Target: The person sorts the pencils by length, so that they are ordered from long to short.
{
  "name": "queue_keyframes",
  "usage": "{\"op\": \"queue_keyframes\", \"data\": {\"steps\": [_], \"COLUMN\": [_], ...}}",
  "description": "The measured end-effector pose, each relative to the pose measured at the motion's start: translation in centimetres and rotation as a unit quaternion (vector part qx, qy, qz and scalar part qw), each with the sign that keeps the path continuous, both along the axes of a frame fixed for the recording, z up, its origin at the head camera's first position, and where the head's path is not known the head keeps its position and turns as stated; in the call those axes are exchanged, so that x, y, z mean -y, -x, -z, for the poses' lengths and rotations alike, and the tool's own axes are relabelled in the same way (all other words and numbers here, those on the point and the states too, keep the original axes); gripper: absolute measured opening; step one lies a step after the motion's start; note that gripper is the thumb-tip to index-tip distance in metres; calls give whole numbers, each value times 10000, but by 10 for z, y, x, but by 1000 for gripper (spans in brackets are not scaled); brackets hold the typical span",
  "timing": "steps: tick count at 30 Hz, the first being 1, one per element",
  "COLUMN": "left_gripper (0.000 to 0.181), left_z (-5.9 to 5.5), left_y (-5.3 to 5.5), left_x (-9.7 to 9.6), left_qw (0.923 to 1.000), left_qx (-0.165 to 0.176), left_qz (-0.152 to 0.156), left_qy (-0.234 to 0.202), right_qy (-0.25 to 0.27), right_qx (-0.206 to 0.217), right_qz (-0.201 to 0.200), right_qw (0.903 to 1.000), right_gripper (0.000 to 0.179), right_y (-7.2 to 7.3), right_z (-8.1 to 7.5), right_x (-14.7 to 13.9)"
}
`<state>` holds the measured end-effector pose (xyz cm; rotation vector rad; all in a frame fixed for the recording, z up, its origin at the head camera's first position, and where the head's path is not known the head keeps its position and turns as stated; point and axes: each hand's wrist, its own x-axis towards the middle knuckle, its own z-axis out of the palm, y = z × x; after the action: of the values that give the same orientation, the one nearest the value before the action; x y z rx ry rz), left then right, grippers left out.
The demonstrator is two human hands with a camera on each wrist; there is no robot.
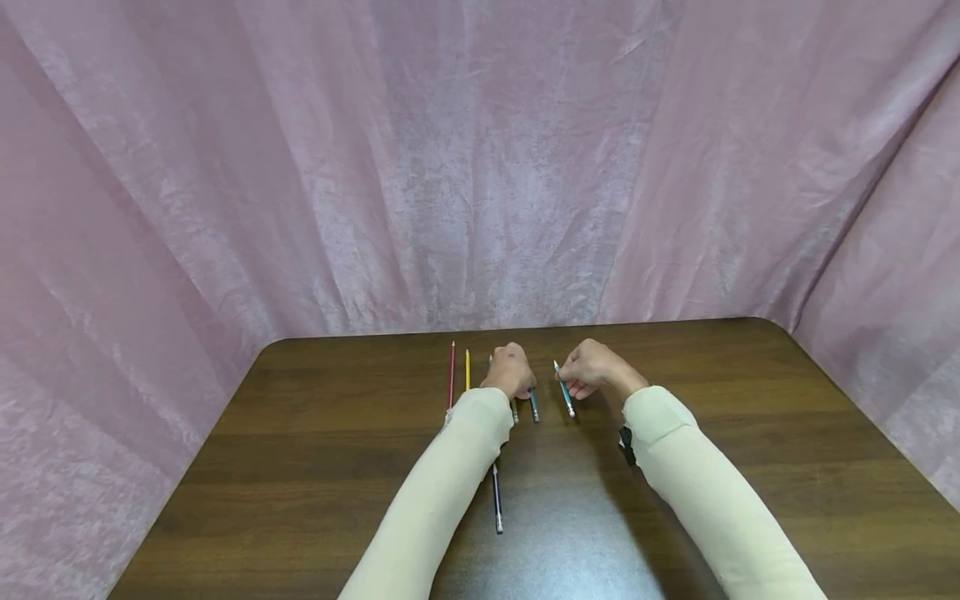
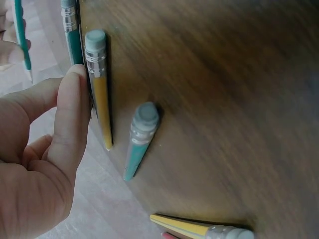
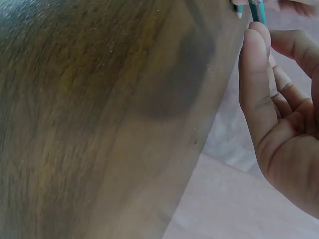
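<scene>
My left hand (image 1: 510,371) pinches a teal pencil (image 1: 534,405) near the table's far side; the eraser end pokes out below the fingers. Right beside it lies a yellow pencil (image 2: 101,99), eraser toward me. Another teal pencil (image 2: 137,149) rests a little apart from that one. With thumb and fingertips, my right hand (image 1: 596,367) holds a teal pencil (image 1: 566,396), its white eraser pointing toward me and its tip away. The right wrist view shows only a short piece of this pencil (image 3: 258,12) above the fingertips.
Farther left lie a red pencil (image 1: 452,375) and a yellow pencil (image 1: 467,371), partly behind the left sleeve. A dark pencil (image 1: 497,500) lies nearer me, its far end hidden by the left forearm. Pink curtains (image 1: 480,167) hang around the brown wooden table (image 1: 300,467).
</scene>
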<state>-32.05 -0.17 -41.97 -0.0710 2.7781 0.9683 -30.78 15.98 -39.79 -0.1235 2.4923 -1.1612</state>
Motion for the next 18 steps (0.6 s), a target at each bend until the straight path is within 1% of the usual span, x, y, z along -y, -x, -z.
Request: {"op": "queue_keyframes", "data": {"steps": [7,9,14,18], "left_gripper": [38,35,19,13], "left_z": [0,-1,-3,-3], "left_y": [-1,-1,-2,-3], "left_x": [2,1,0,0], "left_qw": [9999,10000,9999,9999], "left_qx": [-12,2,-45,-63], "left_qz": [50,63,92,20], "left_qy": [-100,-52,121,83], "right_qy": [35,-37,-250,-298], "right_qx": [137,165,145,164], "right_qz": [99,104,173,199], "right_qw": [9999,9998,9994,9992], "right_gripper": [12,12,14,13], "right_y": [7,9,15,18], "right_z": [7,8,14,20], "right_x": [6,7,12,18]}}
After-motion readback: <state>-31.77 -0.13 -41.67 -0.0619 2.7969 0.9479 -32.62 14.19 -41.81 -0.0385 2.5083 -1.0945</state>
